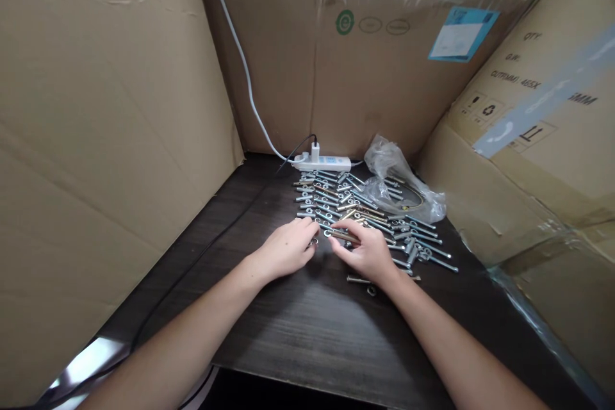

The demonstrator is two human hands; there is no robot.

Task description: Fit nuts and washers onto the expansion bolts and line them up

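My left hand [288, 246] is closed in a pinch, with a small metal ring [314, 241] showing between its fingertips; the fingers hide part of it. Between the thumb and fingers of my right hand [369, 255] is a brass-coloured bolt [344, 236], its tip pointing left. A pale washer [327, 233] lies beside that tip, in the gap between my hands. Just beyond them are rows of silver bolts [327, 210], metal sleeves [304, 198], washers and nuts on the dark table [288, 327]. Nearer to me, partly behind my right wrist, lie another bolt [358, 280] and a nut [371, 291].
A white power strip [331, 163] with a plug and cables stands behind the rows. A clear plastic bag [408, 195] lies at the back right. A black cable [211, 243] crosses the table's left side. Cardboard walls [375, 90] enclose the back and both sides.
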